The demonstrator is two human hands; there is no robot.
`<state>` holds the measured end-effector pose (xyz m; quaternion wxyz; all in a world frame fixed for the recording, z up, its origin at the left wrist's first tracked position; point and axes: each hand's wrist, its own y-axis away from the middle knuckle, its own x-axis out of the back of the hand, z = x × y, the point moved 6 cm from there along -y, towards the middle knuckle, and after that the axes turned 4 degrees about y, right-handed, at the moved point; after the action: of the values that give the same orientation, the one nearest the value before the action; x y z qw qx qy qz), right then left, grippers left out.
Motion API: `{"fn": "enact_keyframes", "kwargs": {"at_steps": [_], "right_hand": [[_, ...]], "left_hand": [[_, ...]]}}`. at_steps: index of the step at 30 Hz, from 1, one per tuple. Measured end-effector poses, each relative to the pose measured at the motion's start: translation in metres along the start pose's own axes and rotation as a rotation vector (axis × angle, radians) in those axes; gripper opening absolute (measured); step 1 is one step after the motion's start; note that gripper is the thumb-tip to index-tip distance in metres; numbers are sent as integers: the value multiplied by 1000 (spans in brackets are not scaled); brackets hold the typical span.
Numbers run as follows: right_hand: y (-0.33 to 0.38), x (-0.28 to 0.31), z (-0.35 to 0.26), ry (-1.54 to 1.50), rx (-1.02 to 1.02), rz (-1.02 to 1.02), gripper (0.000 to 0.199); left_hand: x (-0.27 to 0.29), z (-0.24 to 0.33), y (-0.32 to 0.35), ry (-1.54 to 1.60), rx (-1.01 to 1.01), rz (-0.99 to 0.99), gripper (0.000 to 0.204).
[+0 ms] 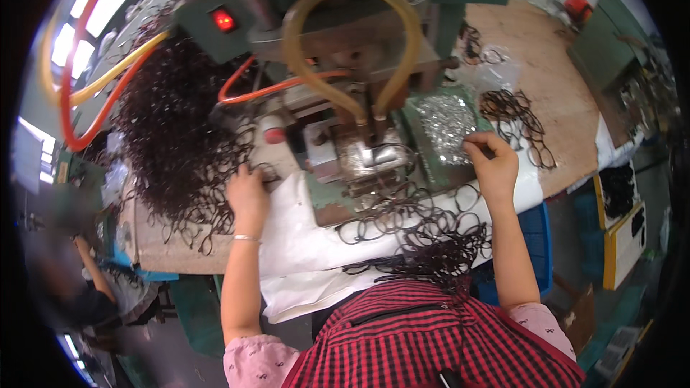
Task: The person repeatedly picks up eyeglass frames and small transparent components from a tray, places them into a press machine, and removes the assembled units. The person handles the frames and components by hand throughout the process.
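Note:
My left hand (248, 194) is at the right edge of a big heap of dark eyeglass frames (172, 122), its fingers closed on one dark eyeglass frame (269, 172). My right hand (497, 165) is at the right side of a pile of small shiny metal pieces (444, 126). Its thumb and forefinger pinch together there; anything between them is too small to make out. Between the hands stands a green press machine (345, 36), with a metal fixture (374, 154) under its head. More eyeglass frames (424, 219) lie in front of the fixture.
Yellow tubing (291, 25) loops down to the machine head, and an orange hose (237, 97) runs beside it. Further frames (514, 111) lie right of the metal pieces. A blue bin (535, 244) stands below the table's right edge. Another person's arm (93, 266) shows at far left.

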<state>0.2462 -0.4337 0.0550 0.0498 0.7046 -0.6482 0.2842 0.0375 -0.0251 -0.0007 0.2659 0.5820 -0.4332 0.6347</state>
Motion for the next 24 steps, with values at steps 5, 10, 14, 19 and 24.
{"fn": "enact_keyframes", "kwargs": {"at_steps": [5, 10, 14, 19, 24], "right_hand": [[7, 0, -62, -322, 54, -240, 8], [-10, -50, -116, -471, 171, -401, 30], [-5, -65, -113, -512, 163, -363, 42], [4, -74, -127, -819, -9, -497, 46], [20, -68, -134, -794, -33, -479, 49]], "left_hand": [[44, 18, -5, 224, -164, 211, 23], [93, 31, 13, 711, -191, 582, 20], [125, 29, 47, 1135, -232, 786, 19], [235, 89, 38, 1555, -658, 830, 15], [225, 102, -14, 1688, -487, 626, 12]]}}
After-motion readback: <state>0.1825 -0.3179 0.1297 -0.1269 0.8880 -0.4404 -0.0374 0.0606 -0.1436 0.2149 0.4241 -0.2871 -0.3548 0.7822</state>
